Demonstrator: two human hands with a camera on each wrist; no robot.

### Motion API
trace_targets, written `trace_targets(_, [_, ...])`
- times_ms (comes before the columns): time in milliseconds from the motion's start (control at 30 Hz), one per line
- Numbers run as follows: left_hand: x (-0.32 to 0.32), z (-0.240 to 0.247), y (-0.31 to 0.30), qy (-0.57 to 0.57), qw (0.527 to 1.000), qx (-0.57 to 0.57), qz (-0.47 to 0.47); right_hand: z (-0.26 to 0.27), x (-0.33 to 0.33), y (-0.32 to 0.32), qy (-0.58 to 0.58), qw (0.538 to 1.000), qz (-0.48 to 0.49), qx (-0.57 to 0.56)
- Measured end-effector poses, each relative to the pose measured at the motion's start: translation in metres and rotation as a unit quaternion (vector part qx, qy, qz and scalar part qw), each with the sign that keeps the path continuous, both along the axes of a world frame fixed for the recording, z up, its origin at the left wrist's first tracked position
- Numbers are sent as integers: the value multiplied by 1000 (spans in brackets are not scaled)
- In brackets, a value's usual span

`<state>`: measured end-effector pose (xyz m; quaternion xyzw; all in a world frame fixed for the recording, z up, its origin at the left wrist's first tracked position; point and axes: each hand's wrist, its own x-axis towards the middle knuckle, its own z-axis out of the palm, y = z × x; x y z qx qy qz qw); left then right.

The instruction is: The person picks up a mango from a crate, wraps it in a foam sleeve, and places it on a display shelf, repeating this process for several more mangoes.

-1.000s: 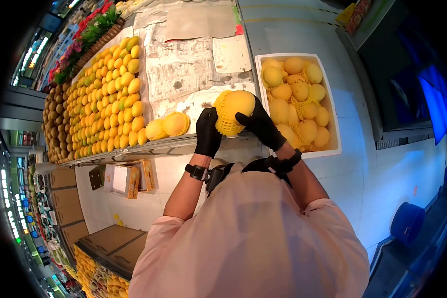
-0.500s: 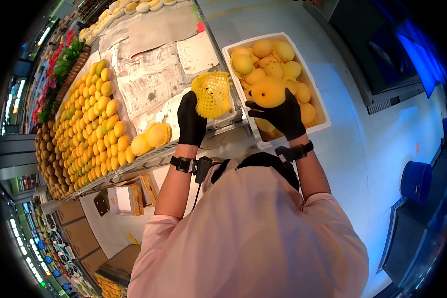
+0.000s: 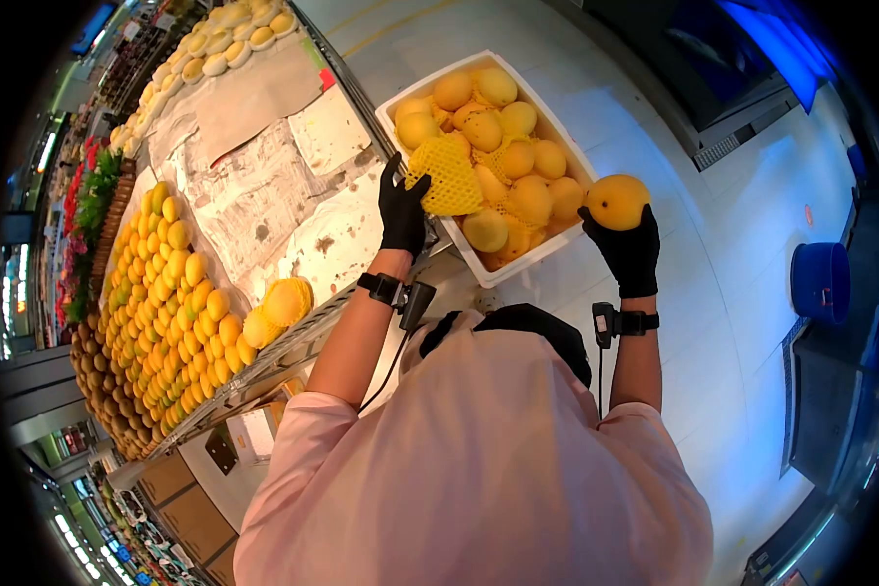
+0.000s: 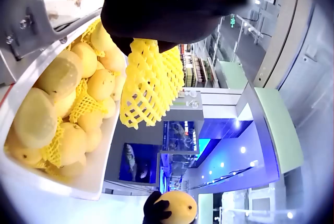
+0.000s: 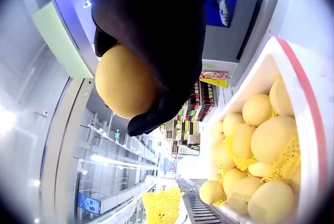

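Observation:
My gloved left hand (image 3: 402, 213) holds a yellow foam net sleeve (image 3: 447, 178) over the near left side of a white foam box (image 3: 472, 262). In the left wrist view the sleeve (image 4: 148, 86) hangs from the fingers with its mesh end down, limp and hollow. My gloved right hand (image 3: 627, 252) grips a bare yellow mango (image 3: 618, 200) just right of the box, with its dark stem spot showing. Fingers and thumb wrap round the mango (image 5: 125, 80) in the right wrist view. Several yellow mangoes (image 3: 530, 200) fill the box, some in foam nets.
A display stand (image 3: 254, 200) covered with stained paper lies on the left. Rows of smaller yellow mangoes (image 3: 190, 298) sit on it, with a netted mango (image 3: 288, 301) near its front edge. A blue bin (image 3: 818, 283) stands on the floor at right.
The mango has come out of its foam net. My right hand has carried it right, across the box, while my left hand has moved the emptied net to the box's left side.

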<state>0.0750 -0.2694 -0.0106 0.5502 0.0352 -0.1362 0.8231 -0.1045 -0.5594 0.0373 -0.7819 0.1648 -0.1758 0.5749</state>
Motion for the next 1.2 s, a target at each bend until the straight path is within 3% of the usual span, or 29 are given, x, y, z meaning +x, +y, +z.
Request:
trace_targets(100, [14,-32,-17,28,997,70,2,-16,-18,-11,23,999,5,34])
trace_targets(133, [19,-46,-19,39,997,54,-27,-32,-23,-17,-10,980,26,195])
trace_targets(200, [28,-57,-29,49,996,39,-56,-51,-33,-25,-65,879,23,472])
trace_targets(233, [32,-62,-33,48,997,39,-55,-55,-39,-27,-90,806,16,585])
trace_targets(300, [43,-65,-43,48,996,39,-59,-54,-48,-28,-71,855,33,512])
trace_targets(367, [54,-62,-48,53,996,39,-67,-58,-53,-27,-80,806,2,586])
trace_targets(500, [55,-58,-61,110,989,-15,-99,-57,-59,-23,-50,892,16,449])
trace_targets(533, [56,-72,-63,103,985,24,-135,-56,-60,-23,-47,900,16,434])
trace_targets(633, [42,-106,-76,-28,925,356,-129,-53,-58,-23,-20,915,20,403])
trace_targets(667, [32,-79,-77,-24,910,387,-149,-45,-56,-21,11,939,23,343])
trace_targets(733, [35,-80,-78,-114,887,432,-120,-42,-53,-21,36,950,23,308])
trace_targets(867, [61,-83,-77,-322,833,436,-106,-52,-49,-20,0,905,9,424])
trace_targets(967, [74,-80,-93,-344,851,384,-98,-63,-48,-19,-49,817,3,575])
trace_targets(1033, [82,-79,-103,-310,842,397,-193,-69,-48,-18,-65,775,7,629])
trace_targets(1133, [84,-88,-122,-234,781,471,-337,-71,-48,-12,-64,768,11,637])
trace_targets(1200, [84,-109,-130,-259,753,506,-333,-67,-47,-8,-62,776,22,627])
